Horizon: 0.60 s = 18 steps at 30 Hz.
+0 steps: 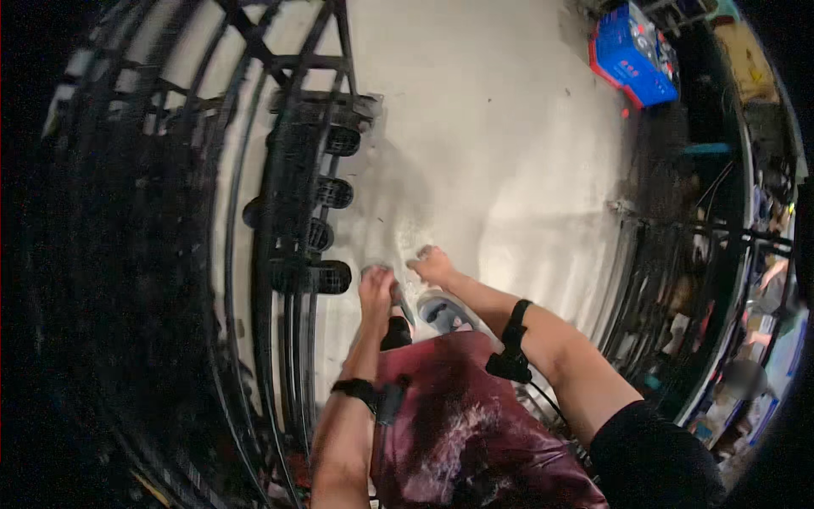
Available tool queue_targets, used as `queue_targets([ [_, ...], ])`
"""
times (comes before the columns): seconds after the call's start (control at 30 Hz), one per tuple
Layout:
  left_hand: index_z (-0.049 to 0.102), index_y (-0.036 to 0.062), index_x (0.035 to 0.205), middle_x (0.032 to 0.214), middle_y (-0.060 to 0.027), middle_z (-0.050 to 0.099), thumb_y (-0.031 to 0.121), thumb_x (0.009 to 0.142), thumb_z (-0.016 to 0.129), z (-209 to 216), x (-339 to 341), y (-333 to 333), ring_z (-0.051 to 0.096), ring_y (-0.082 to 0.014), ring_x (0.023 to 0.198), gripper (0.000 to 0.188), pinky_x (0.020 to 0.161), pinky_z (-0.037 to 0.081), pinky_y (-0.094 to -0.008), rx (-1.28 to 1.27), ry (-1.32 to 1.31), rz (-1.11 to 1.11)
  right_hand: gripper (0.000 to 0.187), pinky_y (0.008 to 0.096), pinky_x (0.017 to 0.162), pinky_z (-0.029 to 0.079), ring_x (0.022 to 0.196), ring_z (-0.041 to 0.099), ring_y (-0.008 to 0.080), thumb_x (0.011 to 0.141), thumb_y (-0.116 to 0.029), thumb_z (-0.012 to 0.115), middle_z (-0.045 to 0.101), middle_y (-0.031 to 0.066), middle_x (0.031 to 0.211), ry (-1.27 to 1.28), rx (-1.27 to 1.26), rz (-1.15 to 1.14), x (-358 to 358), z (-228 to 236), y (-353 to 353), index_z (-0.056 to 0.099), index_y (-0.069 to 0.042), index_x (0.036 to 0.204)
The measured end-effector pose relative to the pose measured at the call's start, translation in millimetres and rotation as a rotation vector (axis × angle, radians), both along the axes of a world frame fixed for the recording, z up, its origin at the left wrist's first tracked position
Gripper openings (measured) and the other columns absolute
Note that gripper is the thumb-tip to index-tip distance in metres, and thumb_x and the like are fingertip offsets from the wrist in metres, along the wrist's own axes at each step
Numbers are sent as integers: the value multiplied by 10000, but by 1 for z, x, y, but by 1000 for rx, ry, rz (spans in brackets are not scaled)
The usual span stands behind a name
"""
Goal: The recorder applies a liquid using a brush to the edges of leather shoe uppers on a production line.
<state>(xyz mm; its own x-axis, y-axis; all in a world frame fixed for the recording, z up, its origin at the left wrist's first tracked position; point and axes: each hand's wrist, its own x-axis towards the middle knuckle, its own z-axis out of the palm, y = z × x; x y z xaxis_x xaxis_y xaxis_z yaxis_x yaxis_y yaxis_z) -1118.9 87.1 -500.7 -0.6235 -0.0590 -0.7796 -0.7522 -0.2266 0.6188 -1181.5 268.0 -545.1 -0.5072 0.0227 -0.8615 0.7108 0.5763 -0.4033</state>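
Observation:
Both of my hands hang low in front of me over the pale floor [483,161], close to each other. My left hand [377,290] has bent fingers, smeared by motion; whether they hold anything I cannot make out. It is nearest to a black metal rack [270,204], a short gap away from the dark round pieces [329,277] along its side. Just right of it, my right hand [434,265] has loosely bent fingers, thumb apart, with nothing visible in them. Beneath the hands are a grey sandal [443,312] and a dark red apron [458,407], stained white.
Black bars of the rack fill the left side. A blue crate [634,64] with a red edge and things inside stands at the far right. Dark shelving [678,212] lines the right, with mixed goods [755,339] at the rim. Black straps circle both forearms.

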Motion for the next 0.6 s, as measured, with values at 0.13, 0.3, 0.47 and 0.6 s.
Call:
queue_targets([
  [0.13,299,57,1576,1322,-105,542,447,954,763,-109,-91,-24,568,-229,1139,868,881,530,-375,-51,-197,265,932,423,870,593,1105,705,331,898,-467,775,668,257,1285,149,-146,-131,-96,-104,-57,357,30,1567],
  [0.3,291,23,1614,1385,-135,491,564,910,788,-204,-179,-49,537,-242,1216,1018,904,560,-416,-36,-157,483,988,437,1019,526,1264,622,343,903,-371,817,546,272,1489,710,-299,-448,-240,-186,-115,257,4,1626],
  [0.47,629,52,1328,1131,-78,674,307,1058,661,-174,-192,-16,659,-219,816,372,668,596,-376,-41,-134,627,789,402,842,572,1002,668,247,931,-272,788,650,187,1262,454,-539,-429,-250,-189,-108,374,49,1522],
  [0.6,686,84,1078,905,-50,696,333,1021,711,-66,-141,29,644,-208,659,257,517,535,-350,-105,-380,298,222,387,567,547,667,643,237,852,-49,707,694,169,904,208,-337,-552,-153,-118,-16,671,81,1028],
])
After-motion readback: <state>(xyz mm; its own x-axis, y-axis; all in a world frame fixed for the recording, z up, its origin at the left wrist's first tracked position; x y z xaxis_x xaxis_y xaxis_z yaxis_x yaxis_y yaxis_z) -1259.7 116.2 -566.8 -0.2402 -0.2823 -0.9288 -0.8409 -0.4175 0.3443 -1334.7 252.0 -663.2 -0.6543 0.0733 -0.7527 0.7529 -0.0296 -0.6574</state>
